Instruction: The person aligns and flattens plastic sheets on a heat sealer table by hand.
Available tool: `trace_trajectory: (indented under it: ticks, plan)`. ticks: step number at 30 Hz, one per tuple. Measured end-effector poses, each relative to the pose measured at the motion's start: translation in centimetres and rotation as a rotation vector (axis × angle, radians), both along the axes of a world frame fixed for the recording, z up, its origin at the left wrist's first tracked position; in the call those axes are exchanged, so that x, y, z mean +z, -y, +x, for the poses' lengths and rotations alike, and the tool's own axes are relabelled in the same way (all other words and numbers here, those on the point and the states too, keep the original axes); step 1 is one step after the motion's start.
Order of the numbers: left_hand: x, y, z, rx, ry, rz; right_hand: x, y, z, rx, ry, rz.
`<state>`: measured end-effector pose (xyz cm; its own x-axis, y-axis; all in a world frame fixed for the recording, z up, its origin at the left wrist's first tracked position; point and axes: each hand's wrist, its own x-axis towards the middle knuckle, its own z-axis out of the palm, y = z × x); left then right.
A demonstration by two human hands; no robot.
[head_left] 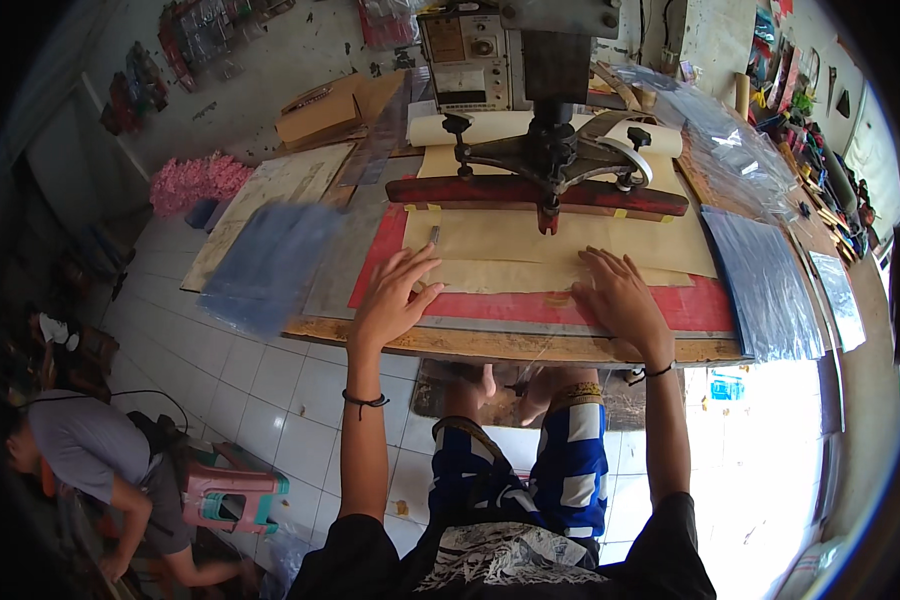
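My left hand [395, 297] rests on the left part of a cream sheet [510, 276], fingers spread and thumb apart. My right hand [622, 303] lies on the sheet's right part, fingers stretched out. Neither hand holds anything that shows. A red mat [490, 308] borders the cream sheet along its front and left. Just beyond my fingers, a press with a long dark red bar [420, 190] hangs from a black column over the sheet. A small metal strip [434, 235] lies near my left fingertips.
Bluish clear plastic sheets lie in a stack at left [270, 265] and another at right [765, 280]. A control box [467, 65] stands behind the press, beside a cardboard box [320, 110]. The wooden table edge [530, 347] is before me. Another person [95, 450] bends near a pink stool [232, 497].
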<state>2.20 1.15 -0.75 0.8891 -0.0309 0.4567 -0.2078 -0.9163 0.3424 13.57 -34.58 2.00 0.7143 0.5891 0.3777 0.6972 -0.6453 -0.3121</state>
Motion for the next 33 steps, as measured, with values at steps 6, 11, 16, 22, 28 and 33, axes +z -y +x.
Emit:
trace_trajectory:
  ticks: [6,11,16,22,28,33]
  plan:
    - [-0.1,0.2,0.1,-0.015,-0.077,0.086,-1.1,-0.1,-0.3,0.036,-0.007,-0.120]
    - [0.0,0.0,0.2,-0.054,-0.078,0.105,-1.1,0.5,0.3,0.062,0.056,-0.178]
    - [0.4,0.4,0.2,-0.082,-0.073,0.105,-1.2,1.0,1.1,0.027,0.013,-0.154]
    - [1.8,1.1,-0.3,-0.142,-0.102,0.075,0.3,2.8,-2.5,0.163,-0.026,-0.183]
    - [1.3,5.4,1.8,-0.242,0.221,0.013,1.7,3.2,5.2,0.113,-0.147,-0.024]
    - [2.4,6.8,2.5,-0.260,0.014,0.074,-0.7,3.5,8.8,-0.025,0.112,-0.081]
